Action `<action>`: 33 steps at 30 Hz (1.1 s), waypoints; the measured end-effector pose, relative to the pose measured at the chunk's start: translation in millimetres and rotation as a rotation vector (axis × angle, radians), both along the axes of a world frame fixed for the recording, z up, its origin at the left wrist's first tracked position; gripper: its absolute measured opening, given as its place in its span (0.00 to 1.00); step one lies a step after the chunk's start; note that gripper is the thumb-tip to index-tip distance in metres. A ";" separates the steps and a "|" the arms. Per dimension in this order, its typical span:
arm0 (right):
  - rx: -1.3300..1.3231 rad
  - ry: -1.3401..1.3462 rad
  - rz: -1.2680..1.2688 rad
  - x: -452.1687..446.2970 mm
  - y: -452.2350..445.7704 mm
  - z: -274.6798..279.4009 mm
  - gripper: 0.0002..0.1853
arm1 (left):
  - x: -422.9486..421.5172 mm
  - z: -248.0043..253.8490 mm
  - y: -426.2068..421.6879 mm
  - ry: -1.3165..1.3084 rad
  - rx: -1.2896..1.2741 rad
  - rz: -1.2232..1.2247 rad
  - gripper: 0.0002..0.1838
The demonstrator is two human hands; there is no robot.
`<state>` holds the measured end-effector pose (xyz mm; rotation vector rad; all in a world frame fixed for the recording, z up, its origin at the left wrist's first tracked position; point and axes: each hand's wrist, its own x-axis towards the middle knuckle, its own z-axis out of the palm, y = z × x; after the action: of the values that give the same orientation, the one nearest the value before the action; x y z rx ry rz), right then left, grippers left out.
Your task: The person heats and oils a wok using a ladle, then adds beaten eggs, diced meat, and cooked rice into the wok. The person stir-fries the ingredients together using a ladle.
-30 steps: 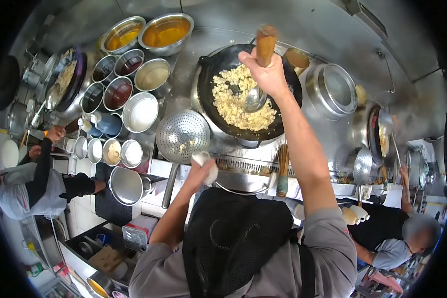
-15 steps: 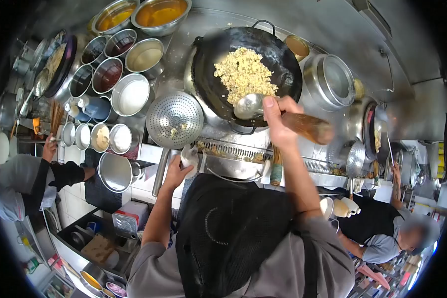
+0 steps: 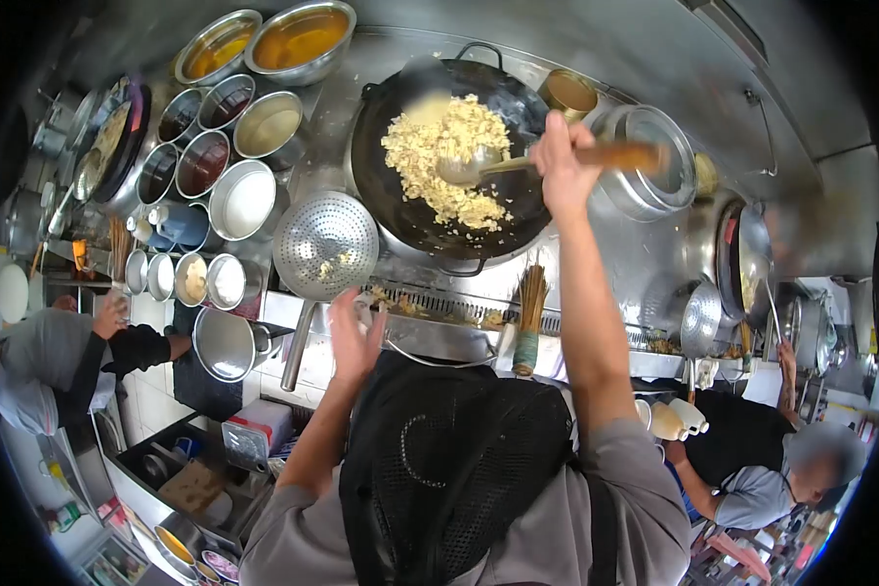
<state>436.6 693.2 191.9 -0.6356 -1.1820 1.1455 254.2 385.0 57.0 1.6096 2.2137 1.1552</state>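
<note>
A black wok (image 3: 391, 210) holds loose yellow fried rice (image 3: 439, 146). My right hand (image 3: 565, 168) is wrapped round the wooden-handled ladle (image 3: 518, 164), whose bowl lies in the rice. The handle points right, past the wok's rim. My left hand (image 3: 355, 337) is below the perforated strainer (image 3: 325, 244), its fingers apart. Part of a white cloth (image 3: 364, 313) shows behind those fingers, and whether it is gripped is unclear. A few bits of rice sit in the strainer.
Metal pots of sauces and a white seasoning (image 3: 242, 200) stand left of the wok. A bamboo brush (image 3: 526, 337) leans at the front edge. Stacked metal pots (image 3: 654, 166) are at right. Co-workers stand at far left (image 3: 39, 361) and far right (image 3: 742, 459).
The ladle has swung from the wok's near edge back into the rice, which is more spread out. My left hand has opened its fingers near the strainer handle. The view has shifted.
</note>
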 end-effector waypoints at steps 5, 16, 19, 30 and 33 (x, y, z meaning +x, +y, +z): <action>0.031 0.066 -0.262 24.6 50.0 77.1 0.18 | 68.4 29.7 95.3 0.091 0.195 -0.454 0.19; -0.151 -0.274 0.041 -40.4 35.7 87.2 0.20 | 103.7 -15.0 136.9 0.316 -0.064 -0.380 0.07; 0.078 -0.052 -0.084 -45.9 29.6 89.1 0.20 | 102.9 -24.5 137.6 0.299 -0.104 -0.394 0.06; 0.175 -0.477 0.087 -73.6 -31.7 79.9 0.22 | 74.8 -9.1 126.2 -0.075 0.080 -0.466 0.12; 0.457 -0.505 0.195 -67.0 -51.7 45.6 0.21 | 48.5 14.0 83.6 -0.039 0.107 -0.282 0.21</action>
<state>369.6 641.5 237.5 -0.4709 -1.9034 0.8441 302.7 468.6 71.0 1.8503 1.8534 1.2273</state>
